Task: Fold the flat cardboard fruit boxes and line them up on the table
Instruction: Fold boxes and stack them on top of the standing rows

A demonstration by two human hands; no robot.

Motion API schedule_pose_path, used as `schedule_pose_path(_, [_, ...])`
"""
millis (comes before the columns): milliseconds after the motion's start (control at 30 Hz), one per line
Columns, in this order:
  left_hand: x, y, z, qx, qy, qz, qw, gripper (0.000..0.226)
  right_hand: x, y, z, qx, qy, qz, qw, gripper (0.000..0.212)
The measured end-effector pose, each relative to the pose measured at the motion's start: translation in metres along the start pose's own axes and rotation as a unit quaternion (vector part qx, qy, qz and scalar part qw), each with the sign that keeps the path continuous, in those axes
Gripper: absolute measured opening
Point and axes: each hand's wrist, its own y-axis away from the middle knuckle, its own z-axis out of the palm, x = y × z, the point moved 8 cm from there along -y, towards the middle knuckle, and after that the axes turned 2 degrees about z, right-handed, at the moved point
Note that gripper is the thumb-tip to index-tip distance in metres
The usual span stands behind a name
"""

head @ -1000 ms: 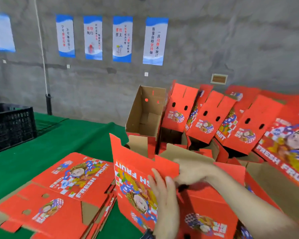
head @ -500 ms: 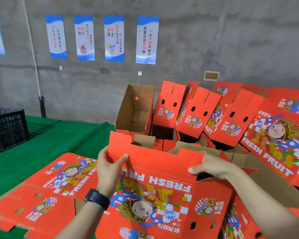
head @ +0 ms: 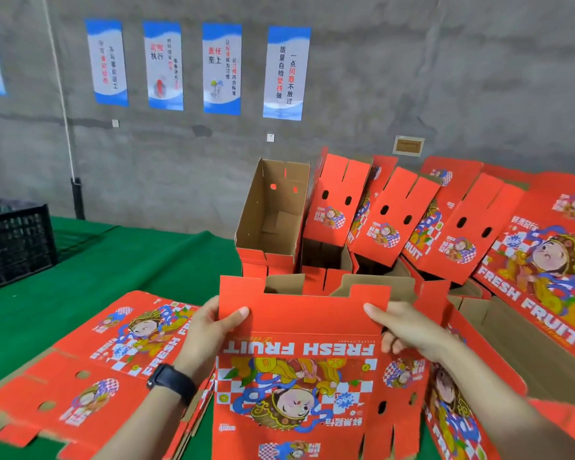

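I hold a red cardboard fruit box [head: 299,376] upright in front of me, its "FRESH FRUIT" print upside down. My left hand [head: 210,330] grips its top left flap, thumb on the front. My right hand [head: 409,330] grips the top right edge, thumb on the front and fingers behind. A stack of flat red boxes [head: 113,356] lies on the green table [head: 63,277] to the left. Several folded boxes [head: 392,217] stand and lean in a row behind, one open brown-inside box [head: 273,214] at the left end.
A black plastic crate [head: 14,240] sits at the far left on the table. More red boxes [head: 545,270] pile at the right. A grey wall with several blue posters [head: 221,68] rises behind the table.
The box has turned to face me squarely and moved up a little. Both hands shifted to its upper corners. The view moved closer.
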Motion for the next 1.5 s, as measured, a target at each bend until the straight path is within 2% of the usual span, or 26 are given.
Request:
schedule_pose_path(67, [-0.001, -0.001, 0.003, -0.035, 0.003, -0.007, 0.999, 0.041, 0.009, 0.002, 0.010, -0.024, -0.020, 0.007, 0.999, 0.042])
schedule_pose_path(133, [0.000, -0.003, 0.006, -0.071, -0.004, -0.011, 0.997, 0.042, 0.012, 0.002, 0.009, 0.012, -0.007, 0.000, 1.000, 0.045])
schedule_pose_path(233, [0.010, -0.008, 0.013, -0.118, -0.019, 0.007, 0.993, 0.027, 0.008, 0.007, -0.002, 0.121, 0.044, -0.029, 0.991, 0.053])
schedule_pose_path(300, [0.021, -0.009, 0.021, -0.168, -0.057, 0.030, 0.984, 0.012, 0.006, 0.018, -0.014, 0.209, 0.052, -0.050, 0.975, 0.071])
schedule_pose_path(333, [0.027, -0.007, 0.026, -0.205, -0.097, 0.044, 0.973, 0.011, 0.005, 0.025, -0.020, 0.251, 0.050, -0.061, 0.965, 0.076])
schedule_pose_path(400, [0.036, -0.003, 0.035, -0.283, -0.177, 0.061, 0.941, 0.018, 0.004, 0.038, -0.029, 0.309, 0.044, -0.082, 0.947, 0.070])
schedule_pose_path(467, [0.040, -0.004, 0.036, -0.323, -0.241, 0.061, 0.913, 0.033, 0.003, 0.046, -0.033, 0.329, 0.033, -0.095, 0.939, 0.063])
schedule_pose_path(633, [0.052, -0.007, 0.032, -0.325, -0.393, 0.084, 0.856, 0.074, -0.004, 0.063, -0.041, 0.349, 0.062, -0.118, 0.928, 0.064])
schedule_pose_path(733, [0.053, 0.004, 0.043, -0.379, -0.387, 0.047, 0.839, 0.070, -0.007, 0.073, -0.048, 0.374, 0.076, -0.132, 0.915, 0.068])
schedule_pose_path(800, [0.052, 0.020, 0.055, -0.441, -0.360, 0.004, 0.822, 0.058, -0.009, 0.077, -0.049, 0.385, 0.079, -0.142, 0.908, 0.065])
schedule_pose_path(867, [0.051, 0.029, 0.065, -0.467, -0.375, 0.002, 0.801, 0.049, -0.007, 0.080, -0.053, 0.390, 0.068, -0.145, 0.907, 0.067])
schedule_pose_path(933, [0.054, 0.027, 0.070, -0.423, -0.424, 0.036, 0.800, 0.048, -0.002, 0.084, -0.058, 0.398, 0.039, -0.142, 0.906, 0.065])
schedule_pose_path(1067, [0.074, 0.013, 0.068, -0.234, -0.549, 0.130, 0.792, 0.068, 0.010, 0.090, -0.059, 0.413, 0.019, -0.134, 0.901, 0.053])
schedule_pose_path(1133, [0.079, 0.008, 0.063, -0.161, -0.562, 0.124, 0.802, 0.077, 0.014, 0.091, -0.056, 0.405, 0.011, -0.134, 0.904, 0.055])
schedule_pose_path(1200, [0.078, 0.008, 0.056, -0.109, -0.549, 0.093, 0.823, 0.076, 0.016, 0.089, -0.052, 0.390, 0.005, -0.131, 0.911, 0.058])
schedule_pose_path(1333, [0.056, 0.015, 0.048, -0.072, -0.477, 0.019, 0.876, 0.070, 0.022, 0.088, -0.044, 0.372, 0.009, -0.123, 0.920, 0.058])
schedule_pose_path(1433, [0.036, 0.020, 0.045, -0.046, -0.461, -0.007, 0.886, 0.052, 0.034, 0.085, -0.038, 0.359, 0.004, -0.121, 0.926, 0.044])
schedule_pose_path(1500, [0.030, 0.027, 0.049, -0.036, -0.469, -0.005, 0.882, 0.048, 0.042, 0.085, -0.038, 0.363, -0.001, -0.111, 0.925, 0.037])
